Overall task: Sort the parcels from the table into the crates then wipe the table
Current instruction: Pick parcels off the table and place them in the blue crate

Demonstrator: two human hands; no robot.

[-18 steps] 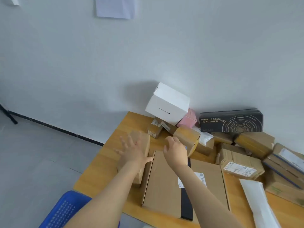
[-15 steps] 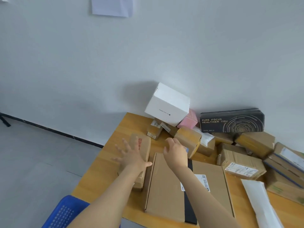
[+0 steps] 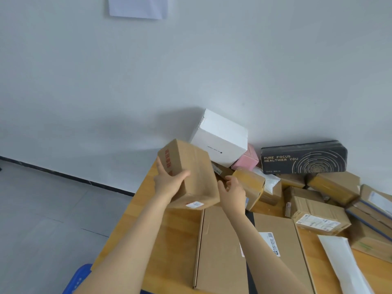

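Table [image 3: 178,240], box [image 3: 197,166] in left hand [image 3: 167,183], apparently aloft

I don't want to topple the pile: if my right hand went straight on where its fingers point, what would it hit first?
Likely the small brown parcel under the white box, beyond the right hand. The brown box held in the left hand is close on its left, though depth is unclear.

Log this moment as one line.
left hand: grips brown box above table | right hand: open beside box | blue crate: near-left
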